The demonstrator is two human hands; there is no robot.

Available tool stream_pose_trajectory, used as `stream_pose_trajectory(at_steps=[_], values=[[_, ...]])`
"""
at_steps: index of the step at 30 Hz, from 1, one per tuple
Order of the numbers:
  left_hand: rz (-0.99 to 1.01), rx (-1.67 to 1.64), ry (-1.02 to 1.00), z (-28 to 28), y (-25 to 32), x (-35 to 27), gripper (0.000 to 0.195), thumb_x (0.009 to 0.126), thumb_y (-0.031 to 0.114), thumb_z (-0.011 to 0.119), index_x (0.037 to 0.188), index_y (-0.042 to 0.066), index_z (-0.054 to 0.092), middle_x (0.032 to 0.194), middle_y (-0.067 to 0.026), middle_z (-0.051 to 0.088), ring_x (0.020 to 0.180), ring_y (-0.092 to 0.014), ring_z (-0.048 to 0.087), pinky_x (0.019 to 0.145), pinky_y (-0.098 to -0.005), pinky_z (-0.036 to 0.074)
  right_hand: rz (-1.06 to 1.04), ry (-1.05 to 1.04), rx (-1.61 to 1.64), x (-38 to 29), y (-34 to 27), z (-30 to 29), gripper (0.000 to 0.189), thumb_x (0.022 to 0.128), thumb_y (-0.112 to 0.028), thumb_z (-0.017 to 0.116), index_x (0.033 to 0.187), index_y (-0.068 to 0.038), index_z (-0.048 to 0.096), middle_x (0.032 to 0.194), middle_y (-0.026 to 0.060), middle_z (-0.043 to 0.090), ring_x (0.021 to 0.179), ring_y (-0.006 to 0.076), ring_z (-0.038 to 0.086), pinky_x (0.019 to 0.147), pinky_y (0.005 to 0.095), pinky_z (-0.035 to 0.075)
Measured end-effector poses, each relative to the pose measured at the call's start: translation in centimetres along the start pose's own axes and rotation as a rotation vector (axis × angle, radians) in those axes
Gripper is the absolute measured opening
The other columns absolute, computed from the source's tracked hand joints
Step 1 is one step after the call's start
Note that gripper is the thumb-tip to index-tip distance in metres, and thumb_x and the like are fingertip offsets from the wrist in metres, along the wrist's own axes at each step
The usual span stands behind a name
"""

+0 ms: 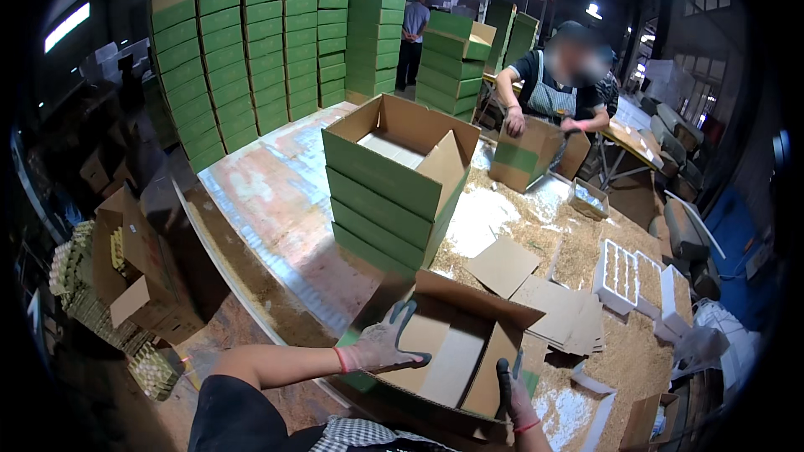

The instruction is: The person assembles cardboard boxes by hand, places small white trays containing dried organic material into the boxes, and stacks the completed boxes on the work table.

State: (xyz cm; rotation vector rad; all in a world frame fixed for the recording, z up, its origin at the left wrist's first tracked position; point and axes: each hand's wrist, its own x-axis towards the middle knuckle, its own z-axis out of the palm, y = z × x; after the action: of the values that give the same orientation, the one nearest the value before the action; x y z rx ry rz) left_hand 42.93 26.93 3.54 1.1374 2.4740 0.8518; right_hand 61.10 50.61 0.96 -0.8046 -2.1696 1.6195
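Observation:
An open green and brown cardboard box (440, 351) lies right before me at the table's near edge, its flaps and inner panels showing. My left hand (383, 342), in a light glove with dark fingertips, rests with spread fingers on the box's left side. At the right side, my right hand (516, 386), gloved alike, is against the box wall, thumb and fingers apart. Just beyond stands a stack of green boxes (383, 201), the top one open. Flat cardboard sheets (559, 311) lie to the right of the box.
Tall stacks of green boxes (232, 69) line the back left. A co-worker (553, 88) handles a carton (524, 150) across the table. White foam trays (619, 276) stand on grain-like litter at right. Left, on the floor side, are an open carton (151, 276) and piled egg trays (94, 295).

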Motion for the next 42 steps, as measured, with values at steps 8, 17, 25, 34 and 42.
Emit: stream_pose_trajectory(at_steps=[8,17,25,34,42], values=[[0.676,-0.599,0.077,-8.3,3.2,6.8,0.066,0.087,0.029,0.054,0.138,0.004,0.022,0.137,-0.0247,0.031,0.124,-0.037,0.036,0.103,-0.0396,0.030,-0.013,0.138,0.680,2.8,-6.2,-5.0,0.037,0.085,-0.027,0.058,0.114,-0.005,0.051,0.105,0.0092,0.058,0.094,0.0222,0.059,0.084,0.0372,0.050],[0.479,-0.899,0.325,-22.0,-18.7,17.6,0.057,0.080,0.000,0.052,0.134,0.001,0.034,0.122,-0.0078,0.050,0.113,-0.017,0.045,0.102,-0.0286,0.030,-0.658,-0.271,0.724,22.3,-14.7,-5.8,0.040,0.096,-0.016,0.035,0.133,-0.003,0.036,0.134,0.0120,0.041,0.121,0.0231,0.042,0.104,0.0343,0.033],[0.377,-0.995,0.552,-19.9,-13.5,12.9,0.073,0.085,0.024,0.053,0.142,0.004,0.012,0.137,-0.0122,0.033,0.123,-0.021,0.036,0.103,-0.0327,0.030,-0.323,-0.516,0.436,25.6,-24.7,12.6,0.041,0.095,-0.035,0.043,0.126,-0.008,0.043,0.120,0.0031,0.048,0.108,0.0116,0.046,0.093,0.0292,0.039],[-0.024,-1.142,0.893,-6.0,-19.8,9.3,0.055,0.098,0.034,0.025,0.142,0.006,0.010,0.148,-0.0101,0.012,0.135,-0.020,0.014,0.110,-0.0302,0.011,-0.059,0.790,-0.830,12.5,-0.6,-2.1,0.063,0.088,-0.048,0.045,0.132,-0.004,0.034,0.131,0.0247,0.036,0.124,0.0339,0.034,0.097,0.0436,0.033],[-0.145,-0.809,-0.049,6.2,-6.1,3.6,0.058,0.094,0.036,0.042,0.135,-0.003,0.029,0.138,-0.0127,0.033,0.123,-0.019,0.033,0.105,-0.0305,0.024,0.095,0.477,-0.584,5.2,6.6,-8.9,0.072,0.081,-0.033,0.051,0.135,0.006,0.022,0.125,0.0321,0.041,0.116,0.0428,0.043,0.099,0.0407,0.034]])
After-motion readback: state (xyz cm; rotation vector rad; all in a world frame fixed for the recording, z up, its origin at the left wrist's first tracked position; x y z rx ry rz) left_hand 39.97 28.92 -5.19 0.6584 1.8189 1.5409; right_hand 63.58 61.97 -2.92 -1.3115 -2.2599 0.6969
